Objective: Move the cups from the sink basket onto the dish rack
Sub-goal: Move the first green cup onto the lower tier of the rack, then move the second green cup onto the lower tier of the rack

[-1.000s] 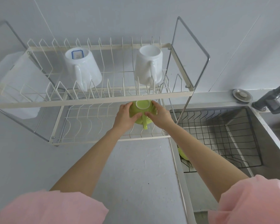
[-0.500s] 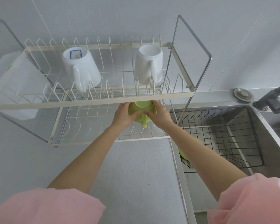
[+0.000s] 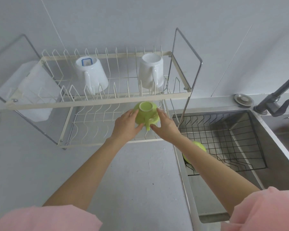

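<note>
Head view: my left hand [image 3: 126, 125] and right hand [image 3: 164, 126] clasp the green cup [image 3: 146, 113] from either side, upside down on the rack's [image 3: 97, 102] lower shelf, handle pointing toward me. Another cup [image 3: 199, 146] waits in the basket [image 3: 250, 140], nearer my right.

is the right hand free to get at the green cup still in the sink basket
Probably not yet. The right hand and left hand both rest on the upside-down green cup at the rack's lower tier. The other green cup lies under the right forearm; nothing else blocks it.
</note>
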A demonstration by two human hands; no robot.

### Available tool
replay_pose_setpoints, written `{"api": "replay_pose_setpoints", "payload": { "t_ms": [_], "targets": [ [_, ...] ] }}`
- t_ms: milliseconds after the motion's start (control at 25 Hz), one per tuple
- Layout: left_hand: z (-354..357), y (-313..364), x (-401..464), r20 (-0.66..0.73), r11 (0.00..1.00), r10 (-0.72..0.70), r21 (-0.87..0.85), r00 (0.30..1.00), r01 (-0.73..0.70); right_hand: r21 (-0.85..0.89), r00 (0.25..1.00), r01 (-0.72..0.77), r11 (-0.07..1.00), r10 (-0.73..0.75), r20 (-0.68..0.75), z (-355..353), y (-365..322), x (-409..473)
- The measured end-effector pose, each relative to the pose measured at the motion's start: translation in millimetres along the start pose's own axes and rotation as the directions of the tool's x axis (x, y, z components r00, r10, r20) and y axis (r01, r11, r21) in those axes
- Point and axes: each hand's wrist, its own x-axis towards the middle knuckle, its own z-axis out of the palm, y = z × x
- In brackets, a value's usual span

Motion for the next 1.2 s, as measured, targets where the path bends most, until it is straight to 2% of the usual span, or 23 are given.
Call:
{"api": "replay_pose_setpoints", "payload": {
  "t_ms": [240, 440, 680, 840, 1040, 1200],
  "targets": [
    [3, 11, -53, 0.015, 0.985, 0.036, 0.168, 0.999, -0.038, -0.136, 0.996, 0.081, 0.987, -0.075, 0.05, -1, 15, -60],
    [10, 32, -84, 0.057, 0.962, 0.086, 0.254, 0.995, -0.098, -0.225, 0.999, 0.041, 0.973, -0.042, 0.002, -6, 45, -100],
    [32, 74, -85, 0.12, 0.961, 0.133, 0.228, 0.984, -0.157, -0.212, 0.998, -0.043, 0.976, 0.033, -0.049, -32, 92, -124],
    [56, 114, -78, 0.14, 0.969, 0.158, 0.169, 0.977, -0.181, -0.179, 0.997, -0.081, 0.98, 0.077, -0.03, -57, 132, -126],
    [94, 158, -60, 0.176, 0.98, 0.134, 0.125, 0.975, -0.157, -0.162, 0.994, -0.109, 0.981, 0.112, 0.008, -86, 181, -119],
    [122, 183, -44, 0.226, 0.989, 0.054, 0.119, 0.973, -0.083, -0.134, 0.991, -0.114, 0.984, 0.122, 0.05, -103, 218, -108]
  ]
}}
